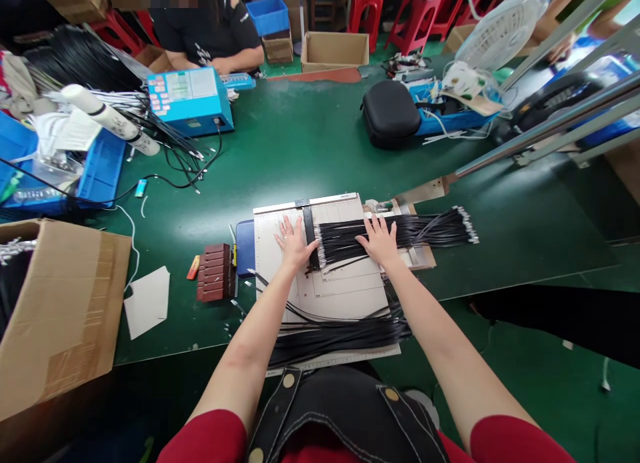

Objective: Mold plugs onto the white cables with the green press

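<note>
My left hand [295, 243] lies flat on a white cutting board [340, 283], its thumb against a black clamp bar [309, 235]. My right hand [380, 242] presses with spread fingers on a bundle of black cables [400, 233] that runs across the board. Metal terminals [467, 224] tip the bundle's far end at the right. Its other end stops at the bar, close to my left thumb. A second loose bunch of black cables [340, 336] lies at the board's near edge, below both hands and touching neither.
A blue bench machine [190, 102] stands on the green table across from a seated co-worker [210, 33]. Wire bundles and a blue tray [103, 166] sit at the left. A brown block [216, 272] lies near the board, an open cardboard box [65, 310] at my left.
</note>
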`<state>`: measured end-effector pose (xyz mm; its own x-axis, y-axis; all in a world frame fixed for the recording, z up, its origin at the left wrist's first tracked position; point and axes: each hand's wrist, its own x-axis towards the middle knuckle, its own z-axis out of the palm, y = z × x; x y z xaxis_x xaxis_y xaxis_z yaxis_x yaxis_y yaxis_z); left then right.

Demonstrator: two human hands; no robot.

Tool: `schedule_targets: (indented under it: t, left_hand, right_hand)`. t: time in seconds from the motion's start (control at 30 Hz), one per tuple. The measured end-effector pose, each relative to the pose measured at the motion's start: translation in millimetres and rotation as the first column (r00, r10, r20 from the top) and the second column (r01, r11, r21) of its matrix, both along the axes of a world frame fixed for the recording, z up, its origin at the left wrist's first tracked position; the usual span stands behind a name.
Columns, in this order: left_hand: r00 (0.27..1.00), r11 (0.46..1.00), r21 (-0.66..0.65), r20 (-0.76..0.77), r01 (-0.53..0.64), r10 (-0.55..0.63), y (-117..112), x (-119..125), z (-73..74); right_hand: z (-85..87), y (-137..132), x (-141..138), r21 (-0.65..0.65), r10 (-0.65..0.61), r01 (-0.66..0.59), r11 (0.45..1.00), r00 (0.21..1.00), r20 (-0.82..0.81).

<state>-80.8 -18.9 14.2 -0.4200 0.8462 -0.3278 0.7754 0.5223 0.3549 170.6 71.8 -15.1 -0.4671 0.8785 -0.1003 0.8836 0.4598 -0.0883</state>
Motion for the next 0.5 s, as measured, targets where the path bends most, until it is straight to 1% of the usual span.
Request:
schedule_targets:
  t: [0.07,0.27,0.37,0.5]
  left_hand:
    - [0.999,0.999,-0.037,0.027,-0.027,0.028,1.7,-1.4,1.0]
    - [0.999,0.998,-0.062,0.049,-0.001,0.004,6.5,-3.1,-0.1]
    - [0.998,0.998,-0.067,0.063,0.001,0.003,6.2,-3.6,-0.5]
    - [0.997,0.994,-0.106,0.077,0.023,-0.015,7.1,-1.9,0.2]
  right_hand:
    - [-0.6,0.1,0.2,0.000,-0.003,0.003,1.000,1.000,0.006]
    - [-4.9,0.6,2.3,0.027,0.007,-0.006,1.000,1.000,-0.030]
    - [-4.8,0.7,2.1,0.026,0.006,-0.005,1.000,0.999,-0.031]
    - [-3.3,0.8,1.1,0.016,-0.007,0.007,1.000,1.000,-0.018]
